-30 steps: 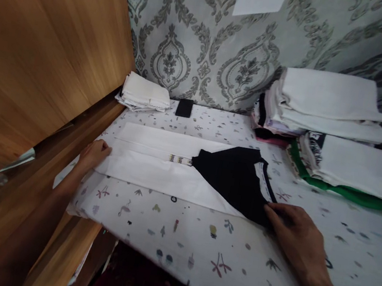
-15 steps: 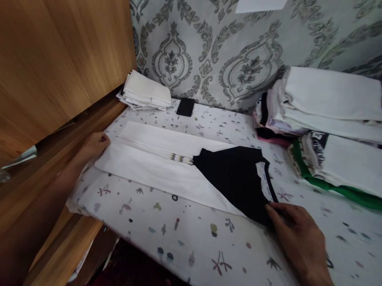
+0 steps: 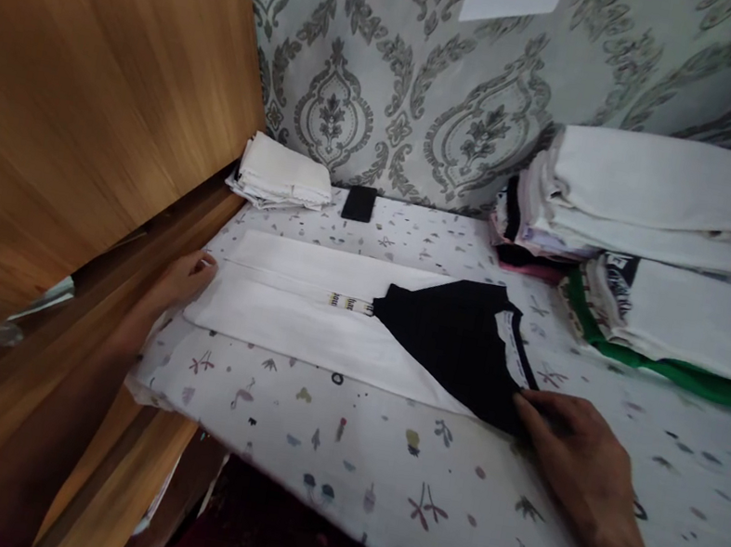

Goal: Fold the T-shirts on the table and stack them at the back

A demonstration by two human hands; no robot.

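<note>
A white T-shirt [image 3: 285,325] with a black yoke [image 3: 449,340] lies folded into a long strip across the surface. Its collar, with a pale label inside, faces right. A strip of small lettering shows along the middle fold. At the hem end, my left hand [image 3: 186,278] has its fingers curled closed on the edge of the cloth. My right hand [image 3: 578,452] pinches the black shoulder corner beside the collar between thumb and fingers, the other fingers bent under.
A patterned white sheet [image 3: 336,443] covers the surface. Folded white cloths [image 3: 288,175] and a black flat item [image 3: 359,204] lie at the back. Stacks of folded clothes [image 3: 650,182] stand at right. A wooden panel [image 3: 83,111] rises at left; patterned wallpaper [image 3: 409,64] is behind.
The view has shifted slightly. Both hands keep their places at the two ends of the T-shirt, which lies as before.
</note>
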